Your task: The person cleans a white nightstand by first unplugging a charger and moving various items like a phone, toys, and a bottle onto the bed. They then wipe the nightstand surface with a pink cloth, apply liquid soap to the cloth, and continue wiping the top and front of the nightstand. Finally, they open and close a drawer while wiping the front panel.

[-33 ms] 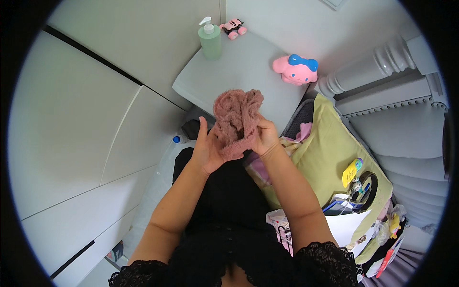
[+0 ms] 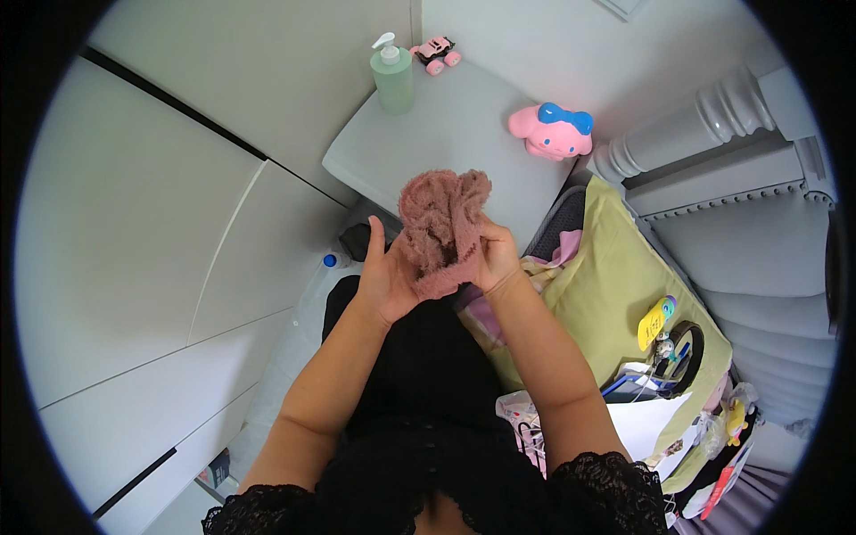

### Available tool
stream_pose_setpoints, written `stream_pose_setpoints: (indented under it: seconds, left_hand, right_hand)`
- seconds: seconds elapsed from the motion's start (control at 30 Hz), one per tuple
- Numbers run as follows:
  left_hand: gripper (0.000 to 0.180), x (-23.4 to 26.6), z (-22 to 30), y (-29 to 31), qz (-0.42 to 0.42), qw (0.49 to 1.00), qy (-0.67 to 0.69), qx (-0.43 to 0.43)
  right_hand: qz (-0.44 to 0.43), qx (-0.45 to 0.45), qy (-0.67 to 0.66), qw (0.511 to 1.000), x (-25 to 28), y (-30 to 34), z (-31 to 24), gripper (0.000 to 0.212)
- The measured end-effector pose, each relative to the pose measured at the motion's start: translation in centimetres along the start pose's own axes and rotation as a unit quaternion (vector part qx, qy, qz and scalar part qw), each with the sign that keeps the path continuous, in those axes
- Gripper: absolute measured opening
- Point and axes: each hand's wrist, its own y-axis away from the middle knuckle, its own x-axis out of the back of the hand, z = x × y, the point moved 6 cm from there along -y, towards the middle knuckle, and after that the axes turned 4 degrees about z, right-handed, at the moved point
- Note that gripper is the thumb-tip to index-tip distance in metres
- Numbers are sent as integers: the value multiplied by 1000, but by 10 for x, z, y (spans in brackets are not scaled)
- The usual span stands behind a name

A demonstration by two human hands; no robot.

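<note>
A bunched, fluffy dusty-pink knitted cloth [image 2: 439, 227] is held up between my hands, over my lap and the near edge of a small table. My left hand [image 2: 388, 278] supports it from the left side, palm turned up and thumb sticking out; the cloth hides most of its fingers. On the other side, my right hand [image 2: 496, 254] grips the cloth, thumb in front and the other fingers partly hidden behind it. The folds leave a hollow in the cloth's middle, and its exact kind cannot be made out.
On the pale table [image 2: 481, 134] stand a green pump bottle [image 2: 393, 85], a pink toy car [image 2: 436, 55] and a pink figure with a blue bow [image 2: 553, 134]. White cabinets [image 2: 152, 196] line the left. A green cushion [image 2: 602, 285] at right bears a yellow tube [image 2: 656, 323] and clutter.
The cloth's lower edge has shifted very slightly. Both hands keep nearly the same place and pose.
</note>
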Motion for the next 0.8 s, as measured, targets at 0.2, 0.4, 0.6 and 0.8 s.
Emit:
stream_pose_setpoints:
  seconds: [0.2,0.4,0.6,0.8]
  left_hand:
    - [89,6,0,-5,4,999,27,28]
    - [76,13,-6,-14,54,998,-3,15]
    - [48,27,-17,-47,54,988,-107,-98]
    - [38,33,28,-72,171,929,-258,-204]
  right_hand:
    - [48,-30,-33,998,53,-3,-5,34]
    - [-58,200,624,753,12,8,-31,23]
    - [-62,343,664,661,6,24,-9,28]
    - [84,52,921,376,75,38,-50,22]
